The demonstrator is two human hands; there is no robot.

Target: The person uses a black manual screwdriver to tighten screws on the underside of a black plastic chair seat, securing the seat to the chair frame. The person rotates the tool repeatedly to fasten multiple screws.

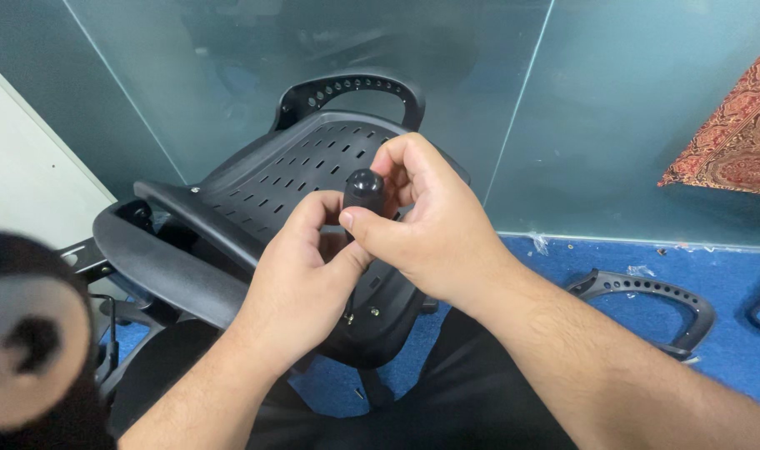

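My left hand [301, 271] and my right hand [434, 221] meet in the middle of the view, both closed around a small black rounded knob [364, 185]. The knob's domed top sticks out between my fingers; its lower part is hidden by them. Behind and beneath my hands lies a black plastic chair part with rows of slots [301, 171], tilted, with a curved armrest loop [355, 87] at its far end and a long padded armrest [159, 262] on its left side.
A loose black curved armrest bracket [655, 296] lies on the blue carpet [730, 275] at right. Frosted glass panels [613, 108] stand behind. A red patterned cloth [730, 133] hangs at the upper right. A blurred grey and black round object [26, 342] fills the lower left.
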